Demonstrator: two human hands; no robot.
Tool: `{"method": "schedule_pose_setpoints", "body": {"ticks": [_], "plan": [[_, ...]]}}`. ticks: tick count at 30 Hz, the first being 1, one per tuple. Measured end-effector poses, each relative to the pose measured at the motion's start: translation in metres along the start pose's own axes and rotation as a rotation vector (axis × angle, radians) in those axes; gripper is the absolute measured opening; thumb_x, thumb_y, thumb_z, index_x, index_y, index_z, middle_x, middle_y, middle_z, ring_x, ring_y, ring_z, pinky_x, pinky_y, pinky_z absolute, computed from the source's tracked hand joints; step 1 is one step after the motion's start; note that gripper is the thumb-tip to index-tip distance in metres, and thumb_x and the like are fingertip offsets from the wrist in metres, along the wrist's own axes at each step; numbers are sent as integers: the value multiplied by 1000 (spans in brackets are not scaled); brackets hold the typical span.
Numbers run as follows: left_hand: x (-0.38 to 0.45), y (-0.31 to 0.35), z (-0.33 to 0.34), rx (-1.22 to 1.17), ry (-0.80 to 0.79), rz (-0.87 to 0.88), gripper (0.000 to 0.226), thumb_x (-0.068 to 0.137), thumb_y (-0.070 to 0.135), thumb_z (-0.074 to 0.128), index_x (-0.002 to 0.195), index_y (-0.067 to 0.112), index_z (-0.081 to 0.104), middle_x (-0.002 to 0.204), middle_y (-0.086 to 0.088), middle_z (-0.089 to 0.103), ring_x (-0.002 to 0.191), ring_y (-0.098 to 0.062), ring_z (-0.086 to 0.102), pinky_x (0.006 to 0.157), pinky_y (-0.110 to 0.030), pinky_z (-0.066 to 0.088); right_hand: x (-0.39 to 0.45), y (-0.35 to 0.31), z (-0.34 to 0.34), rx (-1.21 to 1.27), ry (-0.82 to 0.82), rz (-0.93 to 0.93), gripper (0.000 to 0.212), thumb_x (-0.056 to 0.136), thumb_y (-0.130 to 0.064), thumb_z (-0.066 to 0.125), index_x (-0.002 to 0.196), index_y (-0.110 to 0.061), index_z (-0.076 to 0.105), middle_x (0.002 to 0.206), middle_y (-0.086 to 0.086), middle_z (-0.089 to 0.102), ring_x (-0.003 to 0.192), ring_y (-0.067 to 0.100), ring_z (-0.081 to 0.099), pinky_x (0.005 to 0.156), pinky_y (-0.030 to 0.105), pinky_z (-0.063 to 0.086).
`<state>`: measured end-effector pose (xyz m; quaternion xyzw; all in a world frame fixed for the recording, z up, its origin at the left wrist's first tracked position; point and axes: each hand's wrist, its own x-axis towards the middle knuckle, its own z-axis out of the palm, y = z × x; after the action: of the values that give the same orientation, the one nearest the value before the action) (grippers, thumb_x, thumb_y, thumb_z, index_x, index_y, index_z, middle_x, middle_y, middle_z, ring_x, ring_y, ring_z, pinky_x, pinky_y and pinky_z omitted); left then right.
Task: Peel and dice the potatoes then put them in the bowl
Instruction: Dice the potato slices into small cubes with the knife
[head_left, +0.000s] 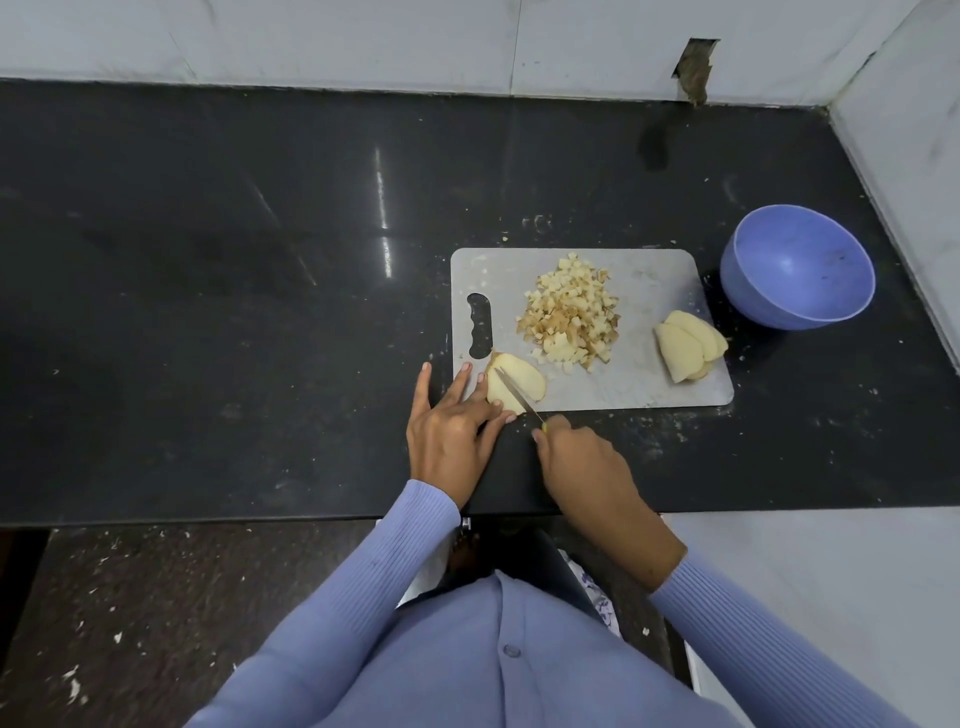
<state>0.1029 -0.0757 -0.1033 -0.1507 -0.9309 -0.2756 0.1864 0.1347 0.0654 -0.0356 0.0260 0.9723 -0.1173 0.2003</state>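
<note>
On the dark surface (260, 312), the grey cutting board (649, 280) carries all the potato. The diced heap (569, 312) sits at its centre, a stack of uncut slices (688, 343) lies at the board's 4 o'clock edge, and the slice being cut (522, 382) lies at its 8 o'clock corner.

The left hand (452, 426) presses that slice with straight fingers. The right hand (582, 462) grips the knife (517, 395), its handle hidden in the closed fist and its blade lying across the slice.

The main risk, as I judge it, is the blade running very near the left fingertips; a slip on the wet slice could nick them. The slice also sits by the board's corner, so pieces may roll off onto the surface.

The blue bowl (852, 306), at the board's 2 o'clock, holds no potato (only faint specks inside).
</note>
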Motion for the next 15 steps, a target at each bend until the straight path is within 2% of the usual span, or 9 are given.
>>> {"method": "schedule_pose_setpoints", "body": {"ticks": [8,12,15], "plan": [[0,0,0,-8,35,15,16,82,27,71,74,14,75,101,-9,72,112,-22,61,113,-49,23,-41,31,6,-38,-54,77,25,104,-37,22,92,-17,30,96,8,63,88,30,62,63,30,34],[0,1,-2,-8,42,15,14,81,26,73,73,14,75,102,-9,71,114,-23,60,114,-49,21,-38,35,9,27,-7,96,25,103,-38,25,90,-18,33,88,7,61,80,27,59,62,30,34],[0,0,-2,-4,39,-3,18,82,30,70,73,15,75,108,-9,70,121,-27,55,114,-51,18,-39,32,7,81,32,58,27,102,-39,26,89,-18,36,75,-1,51,67,20,50,59,29,34]]}}
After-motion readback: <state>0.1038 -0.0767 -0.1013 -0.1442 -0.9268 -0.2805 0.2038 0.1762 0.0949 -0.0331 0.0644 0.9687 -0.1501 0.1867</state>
